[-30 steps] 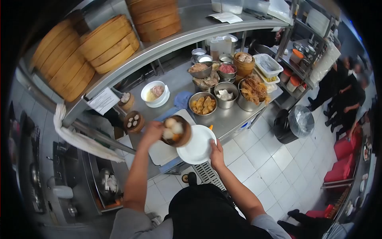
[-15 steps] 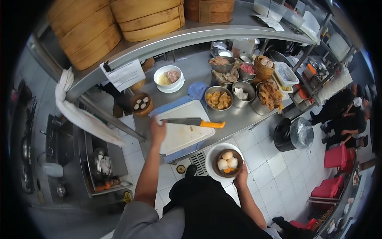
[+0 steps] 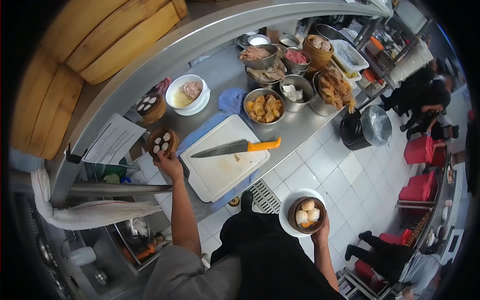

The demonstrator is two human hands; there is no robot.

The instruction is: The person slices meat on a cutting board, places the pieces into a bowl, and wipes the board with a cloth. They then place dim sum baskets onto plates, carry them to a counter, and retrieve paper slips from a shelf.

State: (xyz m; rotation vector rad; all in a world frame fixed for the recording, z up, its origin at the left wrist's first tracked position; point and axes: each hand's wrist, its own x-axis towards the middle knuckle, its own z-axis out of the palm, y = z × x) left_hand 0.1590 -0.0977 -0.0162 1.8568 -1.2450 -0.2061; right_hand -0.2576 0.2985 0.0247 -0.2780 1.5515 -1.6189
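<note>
My left hand (image 3: 169,165) grips the near side of a small bamboo steamer basket (image 3: 174,141) at the counter's left end. Several pale dumplings (image 3: 161,141) lie in it. A second basket of pale dumplings (image 3: 149,104) stands just behind. Low at the right, my right hand (image 3: 321,232) holds a white plate (image 3: 286,212) from its right side, fingers mostly hidden beneath. On that plate sits a dark bamboo basket (image 3: 320,220) with round buns (image 3: 306,214) and something orange inside. An orange-handled knife (image 3: 235,148) rests on the white cutting board (image 3: 220,177), touched by neither hand.
Metal bowls with orange chunks (image 3: 265,109) and meat (image 3: 257,54) crowd the counter's right part, near a white bowl (image 3: 187,95). A steel shelf edge (image 3: 200,32) runs overhead. A black bin (image 3: 356,130) stands on the floor; people (image 3: 420,95) are farther right.
My left hand has moved left from the cutting board's edge to the dumpling basket. The plate in my right hand appears farther right and slightly lower. The view has turned.
</note>
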